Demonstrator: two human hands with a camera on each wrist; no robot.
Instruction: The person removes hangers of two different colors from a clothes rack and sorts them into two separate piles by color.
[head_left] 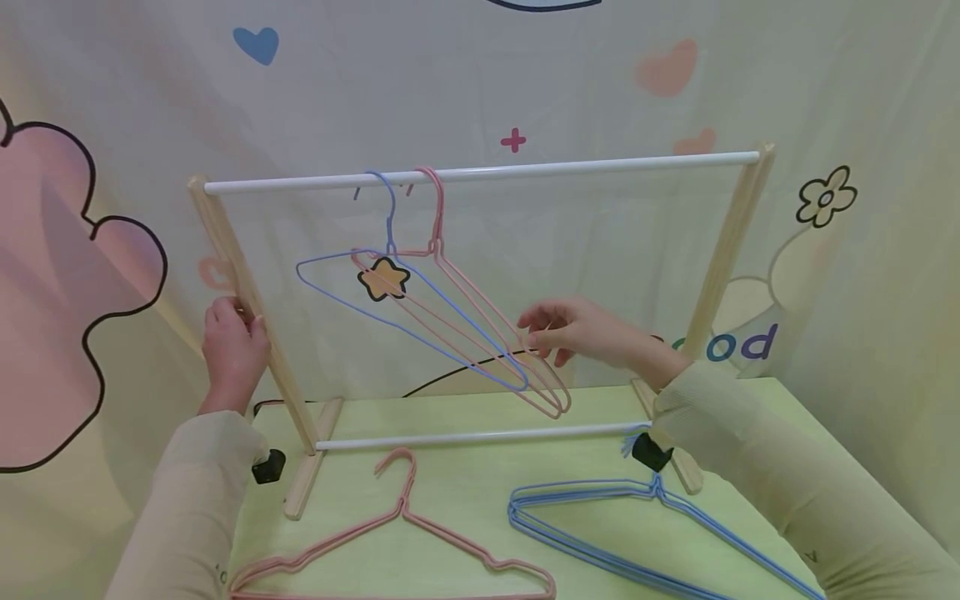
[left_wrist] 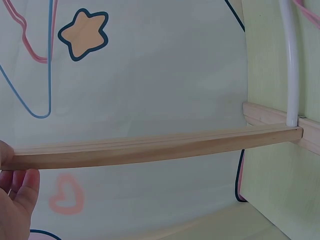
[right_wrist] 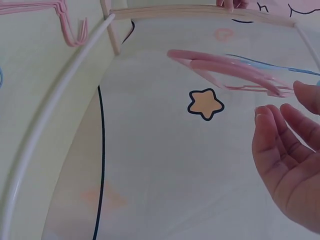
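My left hand [head_left: 234, 346] holds the left wooden post [head_left: 282, 383] of a hanger rack, its fingers around the post in the left wrist view. A blue wire hanger [head_left: 450, 300] and pink hangers [head_left: 480, 298] hang by their hooks from the rack's white top bar [head_left: 570, 168], left of its middle. My right hand [head_left: 581, 332] is beside the right ends of the pink hangers. In the right wrist view its fingers [right_wrist: 267, 132] are loosely bent, with a gap below the thumb, and the pink hanger's edge [right_wrist: 230, 70] lies close to the thumb tip.
Pink hangers [head_left: 405, 507] lie stacked on the pale green table at the front, and several blue hangers [head_left: 600, 554] lie to their right. A white lower bar [head_left: 480, 437] joins the rack's wooden feet. Behind the rack hangs a patterned curtain [head_left: 600, 92].
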